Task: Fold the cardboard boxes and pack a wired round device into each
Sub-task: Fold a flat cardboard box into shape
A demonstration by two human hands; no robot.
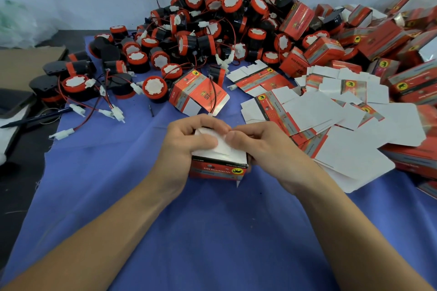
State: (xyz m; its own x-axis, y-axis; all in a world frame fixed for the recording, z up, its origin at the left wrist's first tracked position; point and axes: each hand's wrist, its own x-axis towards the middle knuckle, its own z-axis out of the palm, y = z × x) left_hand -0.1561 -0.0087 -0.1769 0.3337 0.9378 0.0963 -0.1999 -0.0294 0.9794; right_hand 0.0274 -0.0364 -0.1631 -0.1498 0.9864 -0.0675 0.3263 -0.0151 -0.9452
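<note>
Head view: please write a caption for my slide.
Left hand and right hand fold white flaps of a red box before piled round devices.

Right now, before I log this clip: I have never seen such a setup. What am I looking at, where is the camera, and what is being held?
There is no machine: the grip is a person's two bare hands. The single picture comes from a camera worn on the head, looking forward and down. The left hand and right hand hold a small red box between them, thumbs on its white top flap. On the blue cloth lie a pile of round wired devices at the back, flat unfolded boxes to the right, folded boxes beyond them, and one half-folded box just ahead of the hands.
</note>
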